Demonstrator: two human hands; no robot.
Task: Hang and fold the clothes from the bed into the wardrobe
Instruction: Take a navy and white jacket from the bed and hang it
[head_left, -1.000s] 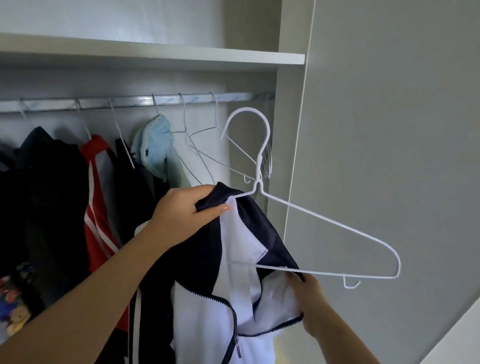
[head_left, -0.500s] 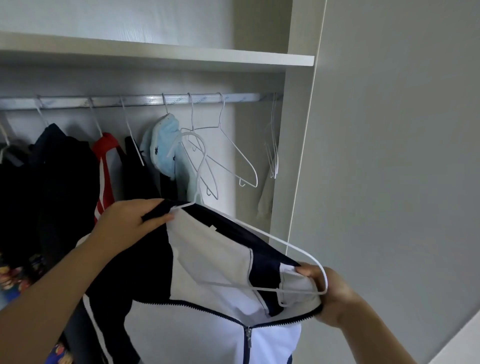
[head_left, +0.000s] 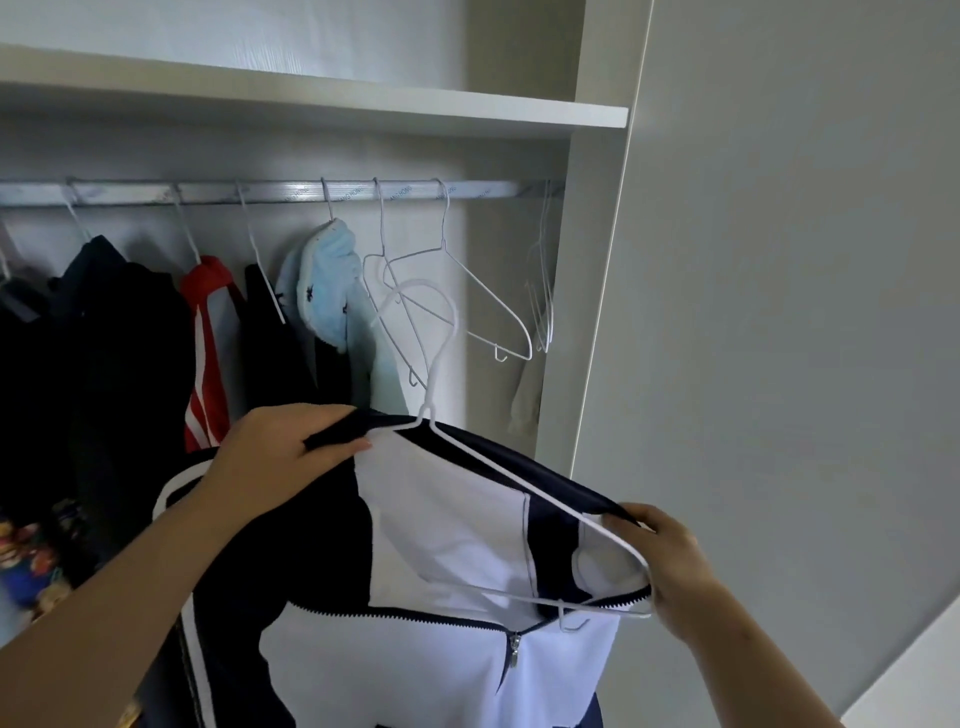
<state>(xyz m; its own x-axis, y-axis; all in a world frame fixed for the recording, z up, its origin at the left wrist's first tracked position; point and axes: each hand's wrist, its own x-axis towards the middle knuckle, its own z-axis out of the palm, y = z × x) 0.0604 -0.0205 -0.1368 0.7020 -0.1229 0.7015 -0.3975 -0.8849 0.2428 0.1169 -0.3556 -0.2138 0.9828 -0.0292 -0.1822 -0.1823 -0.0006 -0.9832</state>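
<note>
1. The person stands in front of the open wardrobe, and both hands hold a jacket (head_left: 441, 525) in the air below the rail (head_left: 291, 191).
2. The jacket is dark navy and white, with a zip across the front; its zip pull (head_left: 514, 647) hangs down in the middle.
3. A white wire hanger (head_left: 443, 364) sits inside the jacket's shoulders. Its hook points up and is free; it is not on the rail.
4. The left hand (head_left: 280, 457) is closed on the jacket: thumb and fingers pinch the dark collar edge just beside the neck of the hanger.
5. The right hand (head_left: 670, 566) grips the far right end of the hanger together with the jacket's shoulder, the thumb on top and the fingers curled below.
6. On the rail, from the left, hang dark garments (head_left: 119, 338), a red-and-white garment (head_left: 210, 338) and a light blue garment (head_left: 327, 280).
7. Right of the blue one hang empty wire hangers (head_left: 491, 299), directly behind the hook of the held hanger. More thin hangers hang at the rail's right end, near the side panel (head_left: 587, 260).
8. A white shelf (head_left: 363, 104) runs above the rail.
9. A plain grey surface (head_left: 779, 312) fills the right side of the view; I cannot tell whether it is a door or a wall.
</note>
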